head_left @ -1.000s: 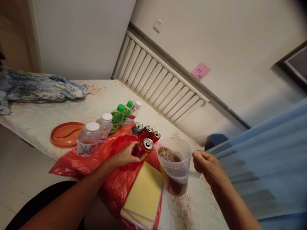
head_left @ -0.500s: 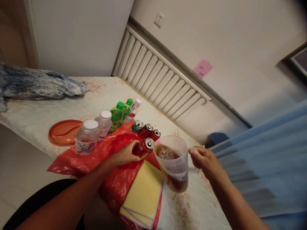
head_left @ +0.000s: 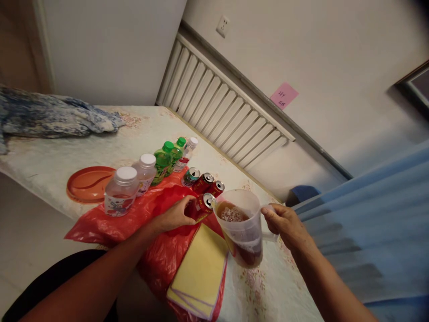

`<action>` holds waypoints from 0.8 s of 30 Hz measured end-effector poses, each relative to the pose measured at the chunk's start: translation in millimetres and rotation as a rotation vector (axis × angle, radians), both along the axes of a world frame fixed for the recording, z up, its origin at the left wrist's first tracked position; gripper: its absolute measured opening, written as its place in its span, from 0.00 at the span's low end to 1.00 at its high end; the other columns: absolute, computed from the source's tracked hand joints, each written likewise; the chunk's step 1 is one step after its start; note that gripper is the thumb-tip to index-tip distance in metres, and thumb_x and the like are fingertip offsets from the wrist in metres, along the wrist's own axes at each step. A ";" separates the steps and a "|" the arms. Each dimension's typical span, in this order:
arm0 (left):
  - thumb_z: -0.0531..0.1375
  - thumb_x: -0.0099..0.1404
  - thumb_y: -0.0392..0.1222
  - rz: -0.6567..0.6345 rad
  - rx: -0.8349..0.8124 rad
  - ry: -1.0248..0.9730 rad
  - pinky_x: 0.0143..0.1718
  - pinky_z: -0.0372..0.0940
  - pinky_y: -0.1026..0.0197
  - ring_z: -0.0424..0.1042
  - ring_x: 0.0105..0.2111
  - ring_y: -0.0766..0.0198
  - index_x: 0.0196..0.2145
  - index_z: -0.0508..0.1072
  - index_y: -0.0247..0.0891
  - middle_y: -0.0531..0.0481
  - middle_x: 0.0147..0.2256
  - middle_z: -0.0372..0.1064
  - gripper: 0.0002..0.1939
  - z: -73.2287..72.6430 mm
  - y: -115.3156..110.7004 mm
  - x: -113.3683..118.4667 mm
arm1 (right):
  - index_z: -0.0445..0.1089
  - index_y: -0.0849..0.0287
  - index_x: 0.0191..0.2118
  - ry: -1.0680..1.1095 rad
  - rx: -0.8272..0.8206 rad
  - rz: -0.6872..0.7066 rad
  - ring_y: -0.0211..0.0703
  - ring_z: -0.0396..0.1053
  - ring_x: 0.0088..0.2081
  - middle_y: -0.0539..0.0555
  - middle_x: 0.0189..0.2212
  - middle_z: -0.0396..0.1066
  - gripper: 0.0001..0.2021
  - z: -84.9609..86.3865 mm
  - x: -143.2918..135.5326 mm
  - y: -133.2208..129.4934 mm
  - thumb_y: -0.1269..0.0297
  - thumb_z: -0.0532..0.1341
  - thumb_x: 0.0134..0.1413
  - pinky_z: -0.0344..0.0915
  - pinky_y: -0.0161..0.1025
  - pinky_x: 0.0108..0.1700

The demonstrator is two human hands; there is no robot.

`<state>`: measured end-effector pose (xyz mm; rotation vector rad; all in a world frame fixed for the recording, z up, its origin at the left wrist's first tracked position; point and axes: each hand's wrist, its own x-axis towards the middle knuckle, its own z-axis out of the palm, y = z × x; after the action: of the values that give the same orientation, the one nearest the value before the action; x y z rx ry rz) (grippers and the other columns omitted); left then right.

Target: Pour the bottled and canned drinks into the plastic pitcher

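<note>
Hands | left: curled around red can | right: clenched on handle of plastic pitcher

A ribbed white radiator is mounted on the pale wall, below a socket and a pink note; at the right, blue curtains are hung in folds.

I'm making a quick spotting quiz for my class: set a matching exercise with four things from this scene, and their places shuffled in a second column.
1. Jug
2. Nearest red can
3. Pink note
4. Yellow cloths

A. On the wall
B. In the left hand
C. On the red bag
D. Held by the right hand

Right pairs: 1-D, 2-B, 3-A, 4-C
</note>
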<state>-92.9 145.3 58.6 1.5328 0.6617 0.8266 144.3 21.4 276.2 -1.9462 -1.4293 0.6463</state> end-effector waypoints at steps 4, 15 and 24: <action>0.65 0.48 0.34 -0.011 -0.002 -0.017 0.46 0.67 0.59 0.72 0.46 0.56 0.52 0.62 0.38 0.48 0.47 0.71 0.33 0.5 0.0 -0.1 | 0.58 0.56 0.17 -0.016 -0.002 0.017 0.31 0.44 0.18 0.43 0.13 0.48 0.25 0.2 0.7 0.0 0.39 0.64 0.40 0.42 0.33 0.21; 0.66 0.47 0.35 0.000 0.006 0.013 0.48 0.67 0.58 0.72 0.47 0.56 0.52 0.62 0.40 0.47 0.48 0.71 0.34 0.8 -0.1 -1.3 | 0.59 0.56 0.18 -0.046 -0.013 0.025 0.32 0.44 0.18 0.42 0.13 0.48 0.24 -1.4 4.7 1.0 0.40 0.64 0.42 0.43 0.34 0.21; 0.66 0.47 0.35 0.008 0.016 0.022 0.49 0.66 0.56 0.71 0.48 0.54 0.53 0.62 0.39 0.47 0.49 0.70 0.34 -2.1 1.4 0.2 | 0.59 0.56 0.18 -0.073 -0.019 0.043 0.32 0.46 0.18 0.43 0.13 0.50 0.24 -0.8 4.7 1.8 0.41 0.63 0.44 0.44 0.34 0.22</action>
<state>-92.7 146.7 56.5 1.5567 0.6793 0.8239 149.1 23.2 275.4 -1.9768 -1.5179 0.6165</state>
